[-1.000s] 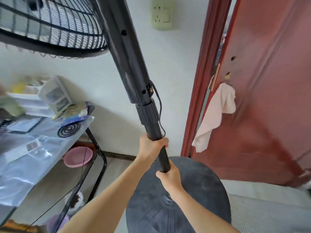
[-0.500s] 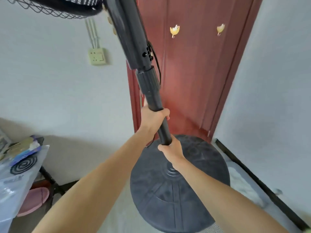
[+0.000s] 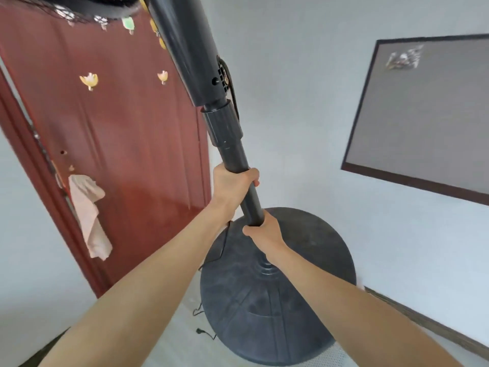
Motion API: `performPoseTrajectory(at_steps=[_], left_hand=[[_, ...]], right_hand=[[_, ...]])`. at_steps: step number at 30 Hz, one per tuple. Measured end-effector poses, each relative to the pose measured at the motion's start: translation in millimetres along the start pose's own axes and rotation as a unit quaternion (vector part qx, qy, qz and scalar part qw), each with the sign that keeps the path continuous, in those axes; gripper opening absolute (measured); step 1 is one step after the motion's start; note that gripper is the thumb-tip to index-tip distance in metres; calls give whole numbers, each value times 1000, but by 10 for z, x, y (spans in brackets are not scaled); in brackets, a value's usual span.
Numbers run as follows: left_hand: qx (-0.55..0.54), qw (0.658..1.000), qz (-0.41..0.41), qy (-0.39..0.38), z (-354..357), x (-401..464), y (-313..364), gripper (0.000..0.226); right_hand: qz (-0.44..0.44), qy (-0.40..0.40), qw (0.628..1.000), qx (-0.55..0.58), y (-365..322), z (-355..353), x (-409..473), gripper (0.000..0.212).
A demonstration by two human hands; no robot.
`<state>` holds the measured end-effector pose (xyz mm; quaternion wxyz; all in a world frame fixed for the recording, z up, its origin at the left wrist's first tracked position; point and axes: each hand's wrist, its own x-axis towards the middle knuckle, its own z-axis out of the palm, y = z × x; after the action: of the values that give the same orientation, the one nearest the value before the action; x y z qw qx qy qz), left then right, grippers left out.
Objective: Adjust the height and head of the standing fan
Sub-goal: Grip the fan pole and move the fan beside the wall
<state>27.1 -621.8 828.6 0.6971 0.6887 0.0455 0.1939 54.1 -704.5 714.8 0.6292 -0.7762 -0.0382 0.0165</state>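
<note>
Above its round base, both hands' grip wraps the tilted black fan pole, left hand higher, right hand lower, head seemingly blurred.

My head-worn camera, the only view, looks forward and down along my arms, close on the fan pole, its base beneath.

Both hands are on the pole: the left hand grips it higher, the right hand lower, with a short bare stretch of pole between them. Above the left hand, the collar is bare. The door stands just left, with a cloth hanging on it. A wall lies far and right. The base fills the floor below; a cord trails at its left edge.
</note>
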Motion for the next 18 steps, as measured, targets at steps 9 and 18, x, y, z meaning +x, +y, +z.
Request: performPoseTrajectory(at_steps=[9, 18], left_hand=[[-23, 980, -23, -196, 1702, -898, 114, 15], [-46, 917, -25, -395, 2920, -1816, 267, 32]], right_hand=[[47, 179, 983, 4, 352, -1837, -829, 27], [79, 401, 912, 19, 564, -3005, -1780, 26]])
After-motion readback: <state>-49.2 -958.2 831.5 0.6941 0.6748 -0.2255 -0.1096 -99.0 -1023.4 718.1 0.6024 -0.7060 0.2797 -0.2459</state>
